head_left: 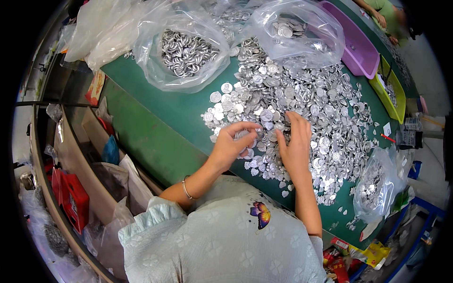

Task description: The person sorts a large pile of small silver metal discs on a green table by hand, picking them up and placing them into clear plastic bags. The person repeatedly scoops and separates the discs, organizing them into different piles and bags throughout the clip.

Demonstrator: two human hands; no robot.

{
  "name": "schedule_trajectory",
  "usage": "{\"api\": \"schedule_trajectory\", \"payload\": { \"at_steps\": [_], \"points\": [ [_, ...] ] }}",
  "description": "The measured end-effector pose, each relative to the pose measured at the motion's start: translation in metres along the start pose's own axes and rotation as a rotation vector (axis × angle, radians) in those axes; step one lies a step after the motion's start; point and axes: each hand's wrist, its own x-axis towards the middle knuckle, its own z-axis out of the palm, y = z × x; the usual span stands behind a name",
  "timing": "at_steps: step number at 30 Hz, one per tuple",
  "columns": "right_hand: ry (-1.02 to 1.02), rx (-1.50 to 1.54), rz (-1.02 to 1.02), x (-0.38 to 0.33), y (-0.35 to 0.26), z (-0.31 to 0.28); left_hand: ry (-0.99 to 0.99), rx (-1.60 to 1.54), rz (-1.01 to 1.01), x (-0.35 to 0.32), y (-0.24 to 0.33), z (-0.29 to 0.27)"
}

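A wide pile of silver charms (325, 118), many of them round medallions, lies spread on the green table. At its near edge, my left hand (229, 147) is curled, with thumb and forefinger bent round a silver medallion (242, 135). Its lower fingers are partly hidden. My right hand (296, 148) rests over the pile, thumb apart from the stretched fingers, with loose charms between and beneath them. Small leaf-shaped charms (266, 170) lie between my two wrists. A bangle (186, 187) circles my left wrist.
Open plastic bags hold silver rings (185, 54) and medallions (289, 28) at the back. A purple bin (356, 56) and yellow-green basket (394, 96) stand far right. Another bag of charms (373, 186) sits near right. Drawers with a red tray (74, 203) are at left. Another person (384, 19) is far right.
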Motion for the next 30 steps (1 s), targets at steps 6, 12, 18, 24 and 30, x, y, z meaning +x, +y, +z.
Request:
{"api": "schedule_trajectory", "payload": {
  "at_steps": [6,12,18,24,30],
  "points": [
    [0.006,0.13,-0.014,0.02,-0.007,0.012,0.01,-0.162,-0.029,0.006,0.0,-0.017],
    [0.102,0.161,0.107,0.038,0.009,0.014,0.04,-0.364,-0.113,0.005,0.009,-0.031],
    [0.202,-0.174,0.076,0.065,0.028,0.009,0.083,-0.767,-0.209,0.012,0.01,-0.031],
    [0.28,-0.246,-0.057,0.074,0.03,0.02,0.14,-0.75,-0.276,0.007,0.022,-0.024],
    [0.13,0.979,0.477,0.044,0.01,0.009,0.067,-0.36,-0.038,0.011,0.027,-0.048]
  ]
}}
